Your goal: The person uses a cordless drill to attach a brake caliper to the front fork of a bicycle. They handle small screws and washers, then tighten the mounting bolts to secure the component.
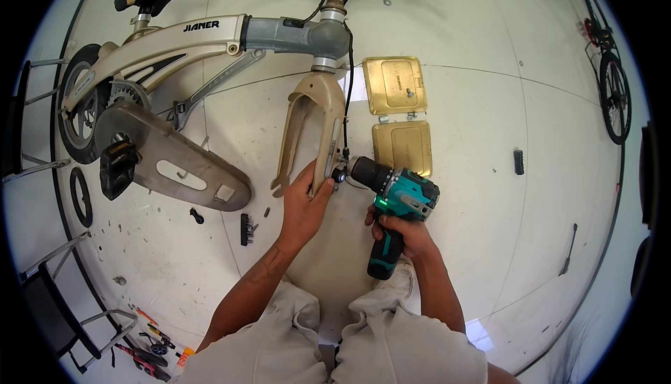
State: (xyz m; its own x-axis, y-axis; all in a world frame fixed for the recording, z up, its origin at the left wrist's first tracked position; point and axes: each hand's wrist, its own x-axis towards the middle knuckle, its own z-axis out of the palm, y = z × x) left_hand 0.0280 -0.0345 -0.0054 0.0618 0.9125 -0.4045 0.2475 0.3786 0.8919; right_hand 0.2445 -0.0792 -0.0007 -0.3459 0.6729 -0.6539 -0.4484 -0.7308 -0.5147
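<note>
A small beige bicycle [175, 45] lies on its side on the pale floor, with no front wheel in its fork. My left hand [305, 202] grips the lower end of the beige fork [311, 129] near its tip. A teal and black cordless drill [398, 202] is in my right hand [405, 234], held by its grip. The drill's nose points left and touches a small fitting at the fork's end. My knees in light trousers show at the bottom edge.
An adjustable wrench [210, 90] lies under the frame. Two brass floor plates [398, 115] sit right of the fork. A black bit holder [246, 229] and loose bits lie left of my arm. Hand tools [150, 345] lie bottom left; another bicycle [608, 69] stands far right.
</note>
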